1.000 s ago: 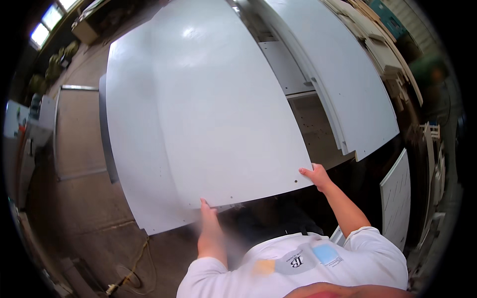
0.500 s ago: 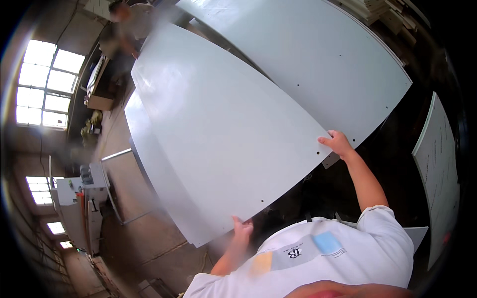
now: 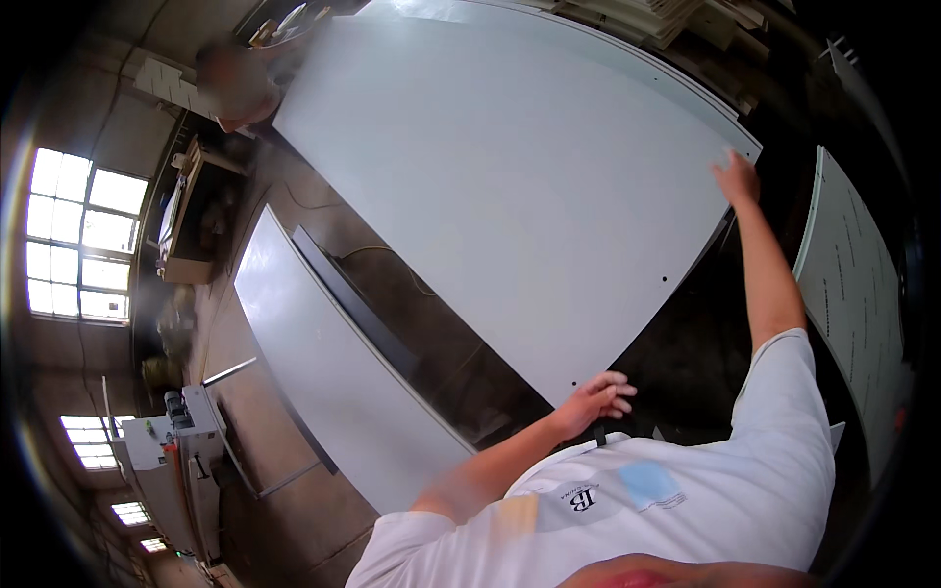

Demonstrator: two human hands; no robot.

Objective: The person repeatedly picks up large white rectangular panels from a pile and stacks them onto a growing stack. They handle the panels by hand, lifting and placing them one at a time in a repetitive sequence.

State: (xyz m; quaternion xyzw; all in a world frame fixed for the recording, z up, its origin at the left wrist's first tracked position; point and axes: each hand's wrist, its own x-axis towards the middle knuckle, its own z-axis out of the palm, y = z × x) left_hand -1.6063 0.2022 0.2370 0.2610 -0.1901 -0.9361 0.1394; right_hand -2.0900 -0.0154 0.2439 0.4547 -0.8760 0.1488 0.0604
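A large white panel (image 3: 490,196) with small dark holes along its near edge lies flat over another white panel (image 3: 691,98), whose far-right border shows beyond it. My right hand (image 3: 737,178) is at the panel's right corner, its slightly blurred fingers stretched out along the edge. Just off the near corner, my left hand (image 3: 596,400) holds nothing; its fingers are loosely bent and apart. At the far left end, another person (image 3: 240,88) leans beside the panel.
A separate white panel (image 3: 333,363) lies to the left, with a dark gap and a dark bar (image 3: 353,304) between. On the right leans a pale sheet (image 3: 848,294). A machine (image 3: 172,470) stands at far left, and stacked boards (image 3: 647,20) lie at the back.
The large panel has shifted right, off the left-hand panel and over the right-hand one. My right hand moved forward and right; my left hand moved right and came off the panel's edge.
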